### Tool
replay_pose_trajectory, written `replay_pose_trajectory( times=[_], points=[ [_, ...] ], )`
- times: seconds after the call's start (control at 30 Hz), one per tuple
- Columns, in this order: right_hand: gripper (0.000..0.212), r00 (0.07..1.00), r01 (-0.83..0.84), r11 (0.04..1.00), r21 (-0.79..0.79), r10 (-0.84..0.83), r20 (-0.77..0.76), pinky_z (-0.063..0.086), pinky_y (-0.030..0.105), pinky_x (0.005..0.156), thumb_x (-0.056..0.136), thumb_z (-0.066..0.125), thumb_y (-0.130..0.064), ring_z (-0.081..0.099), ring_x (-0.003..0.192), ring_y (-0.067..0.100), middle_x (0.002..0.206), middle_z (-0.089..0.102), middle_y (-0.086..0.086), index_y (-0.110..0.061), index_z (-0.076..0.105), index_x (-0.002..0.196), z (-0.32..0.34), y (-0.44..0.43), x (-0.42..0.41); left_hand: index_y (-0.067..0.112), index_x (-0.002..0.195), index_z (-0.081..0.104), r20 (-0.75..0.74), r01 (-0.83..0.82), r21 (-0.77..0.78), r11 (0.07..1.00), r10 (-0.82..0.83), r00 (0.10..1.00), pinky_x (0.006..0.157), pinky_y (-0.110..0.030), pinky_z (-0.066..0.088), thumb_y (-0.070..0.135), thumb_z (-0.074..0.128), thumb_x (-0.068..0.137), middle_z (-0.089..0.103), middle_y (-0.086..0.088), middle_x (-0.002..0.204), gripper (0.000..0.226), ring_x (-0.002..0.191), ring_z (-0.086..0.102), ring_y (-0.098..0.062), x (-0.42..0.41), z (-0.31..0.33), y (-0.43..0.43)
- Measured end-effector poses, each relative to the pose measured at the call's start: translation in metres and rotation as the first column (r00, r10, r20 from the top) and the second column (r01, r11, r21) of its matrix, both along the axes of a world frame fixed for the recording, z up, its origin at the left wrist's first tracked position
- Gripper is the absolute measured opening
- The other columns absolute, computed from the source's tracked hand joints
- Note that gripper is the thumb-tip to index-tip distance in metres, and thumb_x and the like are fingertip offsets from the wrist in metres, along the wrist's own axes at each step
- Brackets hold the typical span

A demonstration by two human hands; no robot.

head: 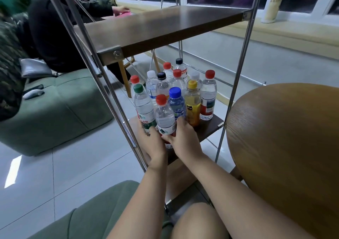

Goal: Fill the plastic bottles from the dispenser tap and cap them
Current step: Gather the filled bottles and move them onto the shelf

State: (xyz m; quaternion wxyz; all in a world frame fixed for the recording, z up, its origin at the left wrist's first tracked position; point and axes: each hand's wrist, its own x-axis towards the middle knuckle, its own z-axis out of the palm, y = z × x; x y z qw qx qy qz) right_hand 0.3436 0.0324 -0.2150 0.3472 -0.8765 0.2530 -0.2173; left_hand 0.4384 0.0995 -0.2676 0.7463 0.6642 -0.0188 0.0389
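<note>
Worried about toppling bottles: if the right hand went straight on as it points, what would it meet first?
Likely the blue-capped, blue-tinted plastic bottle, just behind the front red-capped clear plastic bottle that the right hand grips; depth is unclear.

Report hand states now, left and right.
Left hand: at the green-capped bottle, grip cannot be told.
Right hand: holding the front red-capped bottle.

Dozen or so bottles [208,95] bunched upright on the low shelf [207,128], all capped: red, white, black, green, blue, yellow. Front bottle [165,117], red cap, clear, gripped low by left hand [156,145] and right hand [185,139]
</note>
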Motion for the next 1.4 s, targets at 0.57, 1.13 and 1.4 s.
replay_pose_trajectory(
  times=[0.57, 1.13, 1.4],
  points=[
    [0.034, 1.0, 0.026, 0.997, 0.066, -0.026, -0.014, 0.058, 0.036, 0.09, 0.097, 0.08, -0.032, 0.071, 0.111, 0.028, 0.119, 0.072, 0.007, -0.013, 0.059, 0.116, 0.014, 0.02, -0.014, 0.044, 0.152, 0.052, -0.14, 0.188, 0.09, 0.978, -0.175, 0.975, 0.117, -0.051, 0.049, 0.066, 0.053, 0.097, 0.061, 0.014, 0.15, 0.059, 0.137, 0.059, -0.007, -0.079, 0.007, 0.038],
    [0.006, 0.927, 0.293, 0.955, 0.045, -0.295, 0.232, 0.049, 0.013, 0.069, 0.098, 0.077, -0.026, 0.069, 0.077, 0.003, 0.083, 0.074, -0.012, -0.023, 0.072, 0.096, 0.174, 0.056, -0.297, 0.023, 0.103, 0.073, 0.286, 0.709, 0.149, 0.69, -0.716, 0.637, 0.091, -0.036, 0.055, 0.015, 0.064, 0.104, 0.077, 0.005, 0.1, 0.012, 0.102, 0.071, -0.015, -0.267, 0.196, 0.052],
    [0.004, 0.859, 0.471, 0.87, -0.147, -0.414, 0.299, 0.052, 0.013, 0.073, 0.1, 0.076, -0.031, 0.07, 0.086, 0.002, 0.089, 0.074, -0.013, -0.03, 0.072, 0.102, 0.243, 0.09, -0.473, 0.024, 0.11, 0.071, 0.494, 0.843, 0.244, 0.48, -0.809, 0.318, 0.094, -0.047, 0.058, 0.022, 0.065, 0.106, 0.075, 0.006, 0.101, 0.007, 0.102, 0.071, -0.016, -0.404, 0.262, 0.049]
  ],
)
